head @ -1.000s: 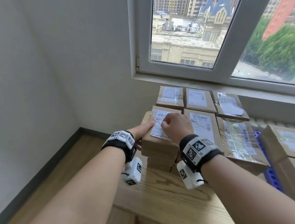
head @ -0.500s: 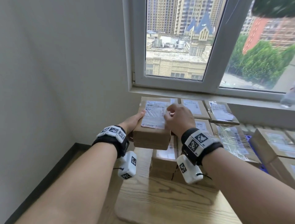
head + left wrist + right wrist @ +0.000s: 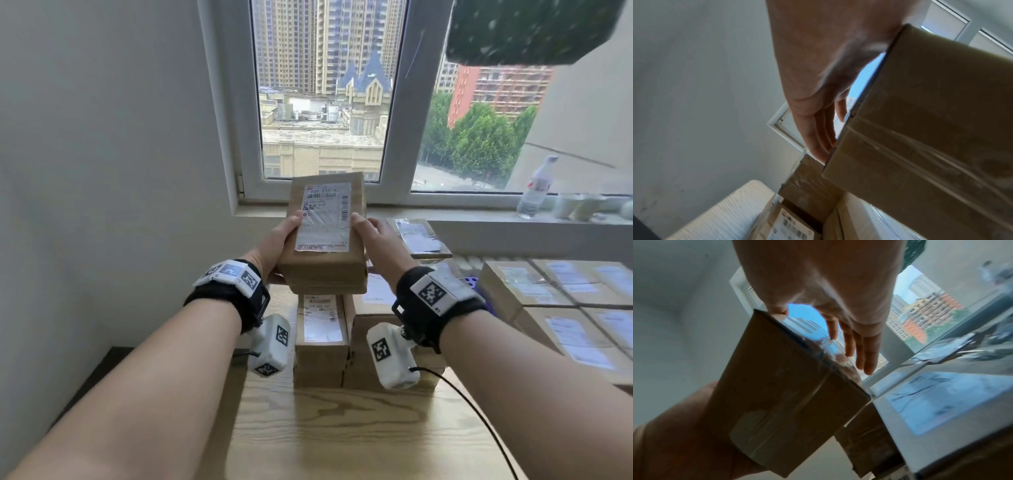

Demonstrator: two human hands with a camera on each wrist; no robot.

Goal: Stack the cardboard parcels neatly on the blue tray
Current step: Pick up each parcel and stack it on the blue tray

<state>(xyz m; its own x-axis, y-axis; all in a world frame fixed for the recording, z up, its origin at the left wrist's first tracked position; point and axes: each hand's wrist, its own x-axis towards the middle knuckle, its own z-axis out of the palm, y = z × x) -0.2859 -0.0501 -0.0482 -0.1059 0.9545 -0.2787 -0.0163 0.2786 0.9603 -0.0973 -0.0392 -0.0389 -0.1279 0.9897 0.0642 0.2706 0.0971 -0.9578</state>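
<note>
1. Held cardboard parcel [image 3: 325,236] aloft, above stacked parcels [image 3: 322,337] on wooden surface [image 3: 342,428].
2. Gripped by left hand [image 3: 275,246], thumb on top, palm beneath.
3. Steadied at right edge by right hand [image 3: 380,246], fingers straight.

desk [image 3: 342,431]: light wood grain, near part bare.
on desk: stacked cardboard parcels [image 3: 322,346], labels up, at the far end.
blue tray [image 3: 472,281]: sliver right of the stacks, mostly hidden.

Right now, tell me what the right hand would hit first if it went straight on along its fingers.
Probably the window frame. The right hand's straight fingers run beside the held parcel and point toward it, with nothing visible between. Depth is unclear.
</note>
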